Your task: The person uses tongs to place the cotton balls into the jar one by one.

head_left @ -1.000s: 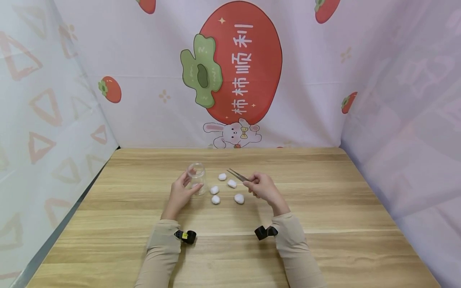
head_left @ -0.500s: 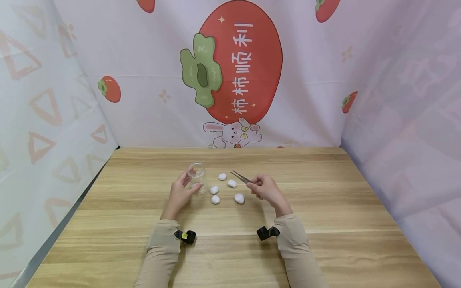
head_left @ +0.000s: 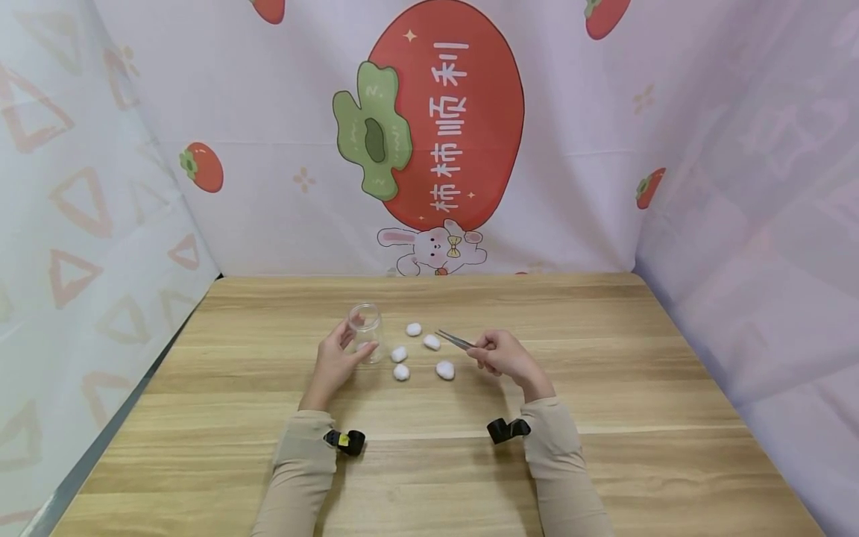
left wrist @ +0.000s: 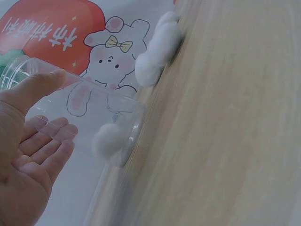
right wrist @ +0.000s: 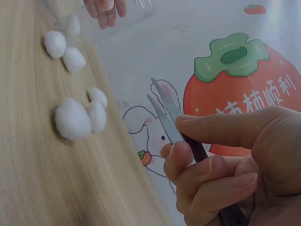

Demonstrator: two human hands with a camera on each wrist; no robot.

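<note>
In the head view, my left hand (head_left: pixel 335 363) holds an upright clear jar (head_left: pixel 371 333), thumb on one side and fingers on the other. A white cotton ball (left wrist: pixel 108 141) lies at the bottom inside the jar, seen in the left wrist view. My right hand (head_left: pixel 508 355) pinches metal tweezers (head_left: pixel 456 341) between thumb and fingers. The tips of the tweezers are apart with nothing between them, above the table. Several cotton balls lie loose between the hands, the nearest to the person being a large cotton ball (head_left: pixel 445 370).
The wooden table (head_left: pixel 429 477) spreads around both hands. A printed cloth (head_left: pixel 570 209) with a persimmon and a rabbit hangs behind its far edge, and cloth walls rise on both sides. Each wrist wears a black camera (head_left: pixel 350 442).
My right hand has moved right and slightly nearer the person, taking the tweezers away from the cotton balls. The left hand and jar have stayed in place.
</note>
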